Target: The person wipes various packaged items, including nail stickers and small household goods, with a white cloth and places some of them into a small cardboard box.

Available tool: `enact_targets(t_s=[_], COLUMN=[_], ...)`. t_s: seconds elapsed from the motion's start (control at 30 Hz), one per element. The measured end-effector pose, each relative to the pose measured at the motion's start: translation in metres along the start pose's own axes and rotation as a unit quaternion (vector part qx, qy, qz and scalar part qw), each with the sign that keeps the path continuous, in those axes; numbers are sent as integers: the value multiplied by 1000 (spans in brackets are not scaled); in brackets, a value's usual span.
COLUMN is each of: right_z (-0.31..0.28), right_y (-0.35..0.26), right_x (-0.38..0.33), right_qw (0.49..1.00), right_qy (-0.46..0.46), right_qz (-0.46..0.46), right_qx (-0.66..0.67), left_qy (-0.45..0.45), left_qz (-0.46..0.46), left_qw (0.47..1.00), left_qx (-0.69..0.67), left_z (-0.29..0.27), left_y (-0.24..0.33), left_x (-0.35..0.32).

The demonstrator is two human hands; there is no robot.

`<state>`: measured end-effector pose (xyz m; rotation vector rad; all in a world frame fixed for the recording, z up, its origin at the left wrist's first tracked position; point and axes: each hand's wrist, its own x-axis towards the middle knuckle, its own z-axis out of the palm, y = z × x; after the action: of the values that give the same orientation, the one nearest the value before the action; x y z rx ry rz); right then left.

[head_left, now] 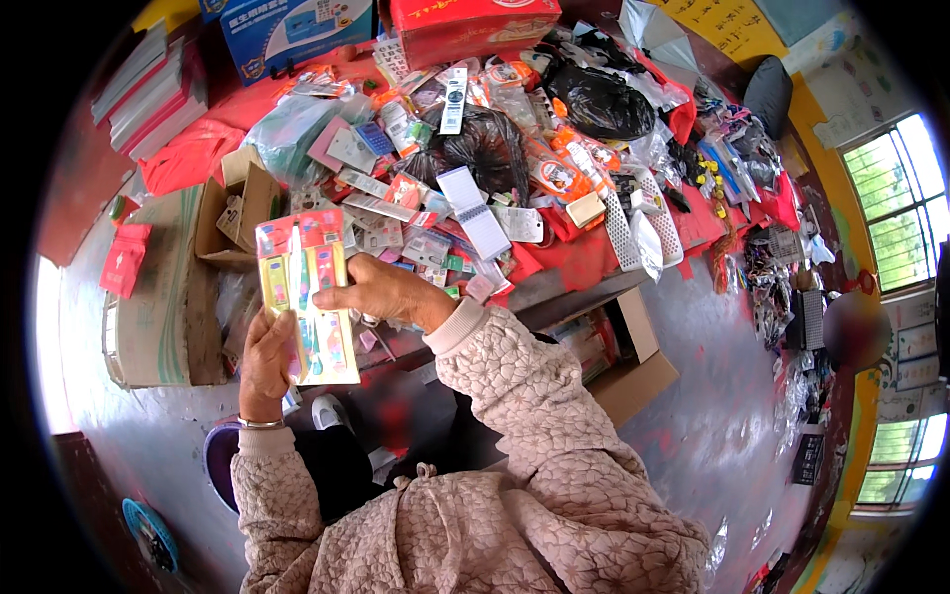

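Holding a toothbrush pack in both hands

Left hand (265, 361) grips the yellow toothbrush pack (309, 297) from below, fingers curled around its lower edge; right hand (381, 292) pinches its right side. Pack sits upright, raised just off the cluttered tabletop's (584, 259) near edge.

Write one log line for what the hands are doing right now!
left hand: holds toothbrush pack from below | right hand: fingers on pack's right edge | behind: cluttered table, open cardboard box
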<state>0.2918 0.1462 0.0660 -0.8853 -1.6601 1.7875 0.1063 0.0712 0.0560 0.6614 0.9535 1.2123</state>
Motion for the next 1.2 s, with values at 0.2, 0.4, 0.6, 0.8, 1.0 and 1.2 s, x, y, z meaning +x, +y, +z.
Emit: enact_targets(t_s=[0.2, 0.4, 0.6, 0.8, 1.0, 1.2], right_z=[-8, -53, -49, -5, 72, 146], right_y=[4, -13, -23, 26, 71, 134], right_x=[4, -6, -6, 27, 76, 114], right_qw=[990, 947, 946, 987, 977, 965], right_qy=[18, 318, 321, 93, -29, -111], right_qz=[11, -4, -21, 122, 201, 231], right_qx=[138, -49, -49, -41, 61, 62], left_qy=[75, -94, -293, -488, -535, -584], left_qz=[-71, -124, -182, -190, -167, 100], left_qw=[977, 982, 916, 806, 757, 690], left_qx=[185, 105, 206, 274, 335, 415], left_z=[-8, -14, 8, 25, 19, 3], left_y=[0, -13, -27, -47, -51, -87], left_x=[-3, 2, -30, -48, -63, -63])
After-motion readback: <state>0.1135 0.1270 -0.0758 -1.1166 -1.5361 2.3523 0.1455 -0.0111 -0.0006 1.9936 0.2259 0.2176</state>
